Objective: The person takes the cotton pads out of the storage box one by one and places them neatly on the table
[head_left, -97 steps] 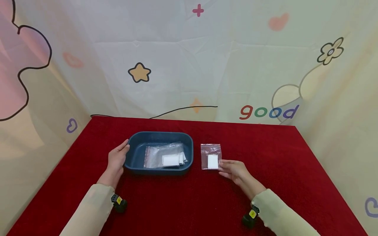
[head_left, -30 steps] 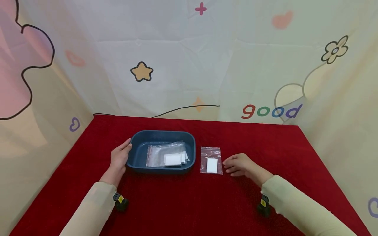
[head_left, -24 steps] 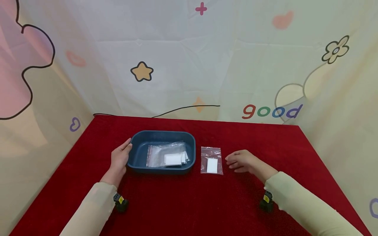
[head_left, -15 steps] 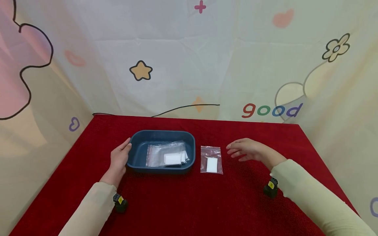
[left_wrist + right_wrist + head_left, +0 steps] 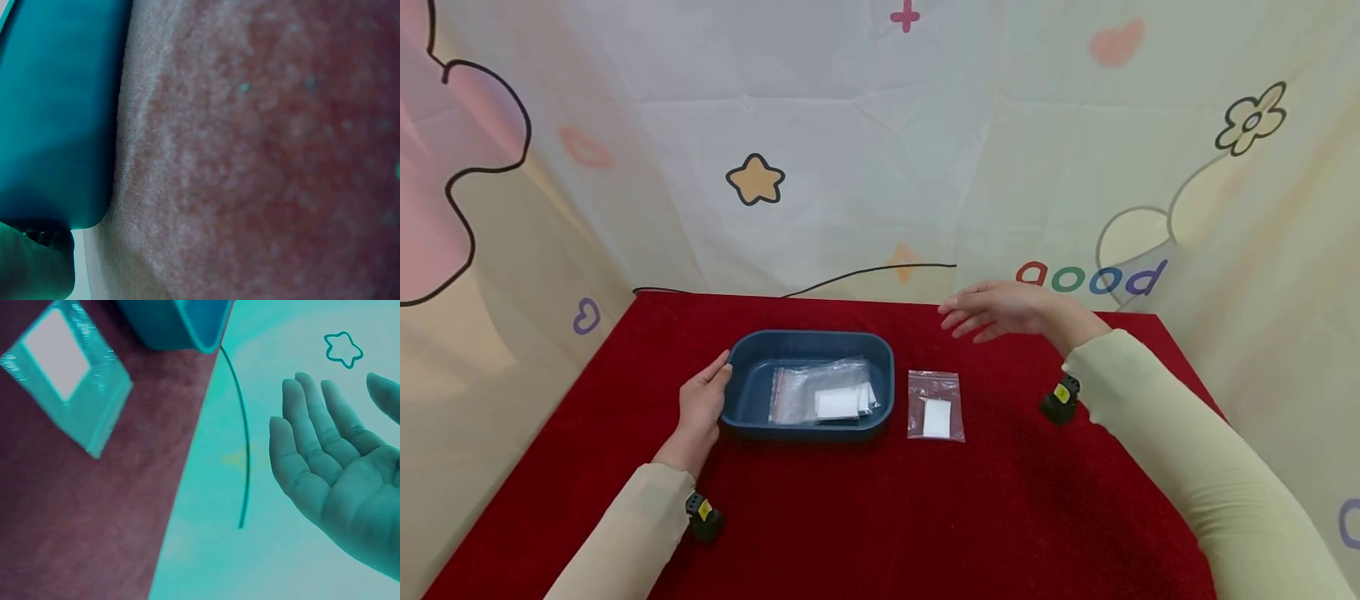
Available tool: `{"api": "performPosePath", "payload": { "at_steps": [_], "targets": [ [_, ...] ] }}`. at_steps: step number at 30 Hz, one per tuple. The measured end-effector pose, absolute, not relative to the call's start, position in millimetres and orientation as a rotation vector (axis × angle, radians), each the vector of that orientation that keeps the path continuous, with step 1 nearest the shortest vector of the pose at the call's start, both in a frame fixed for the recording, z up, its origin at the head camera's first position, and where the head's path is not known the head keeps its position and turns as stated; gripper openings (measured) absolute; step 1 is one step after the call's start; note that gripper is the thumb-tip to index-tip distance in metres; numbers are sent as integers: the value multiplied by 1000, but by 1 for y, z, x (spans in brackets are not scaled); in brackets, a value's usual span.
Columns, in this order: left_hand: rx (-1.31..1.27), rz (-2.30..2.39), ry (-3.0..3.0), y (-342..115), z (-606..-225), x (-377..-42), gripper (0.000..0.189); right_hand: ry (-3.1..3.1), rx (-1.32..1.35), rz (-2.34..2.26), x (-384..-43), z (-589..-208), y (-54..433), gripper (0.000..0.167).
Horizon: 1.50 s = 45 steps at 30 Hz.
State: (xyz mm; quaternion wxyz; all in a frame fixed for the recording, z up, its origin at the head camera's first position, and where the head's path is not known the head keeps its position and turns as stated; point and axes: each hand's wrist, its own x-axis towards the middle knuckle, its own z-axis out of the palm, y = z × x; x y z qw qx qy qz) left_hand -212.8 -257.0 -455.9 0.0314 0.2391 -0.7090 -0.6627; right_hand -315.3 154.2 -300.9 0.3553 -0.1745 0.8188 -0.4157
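At the left end of a blue plastic bin (image 5: 808, 432), my left hand (image 5: 698, 408) holds the rim. Inside the bin lie several clear zip bags (image 5: 793, 396) with white cards in them. One more zip bag (image 5: 917, 408) with a white card (image 5: 937, 418) lies flat on the red cloth, just right of the bin. My right hand (image 5: 1000, 308) is raised beyond that bag, near the far table edge, with relaxed fingers and nothing in them. In the right wrist view its palm (image 5: 362, 494) shows bare. The left wrist view has the bin's side (image 5: 56, 112) and part of the hand (image 5: 34, 262).
A red cloth (image 5: 880, 517) covers the table. Behind and at both sides hangs a pale printed curtain (image 5: 865, 200) with a star, flowers and the word "good". Dark cameras are strapped at both wrists.
My right hand let go of the single zip bag, drew off to the right, then rose and moved toward the far edge. The left hand and bin stay in place.
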Motion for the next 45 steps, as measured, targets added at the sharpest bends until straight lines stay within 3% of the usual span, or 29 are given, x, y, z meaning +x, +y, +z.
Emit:
{"api": "performPosePath", "payload": {
  "at_steps": [14, 45],
  "targets": [
    [735, -2034, -2180, -258, -456, -213, 48, 2141, -487, -1005, -340, -284, 90, 47],
    [767, -2035, -2194, -258, -457, -214, 49, 2036, -351, -1105, -337, -328, -2, 47]
  ]
}}
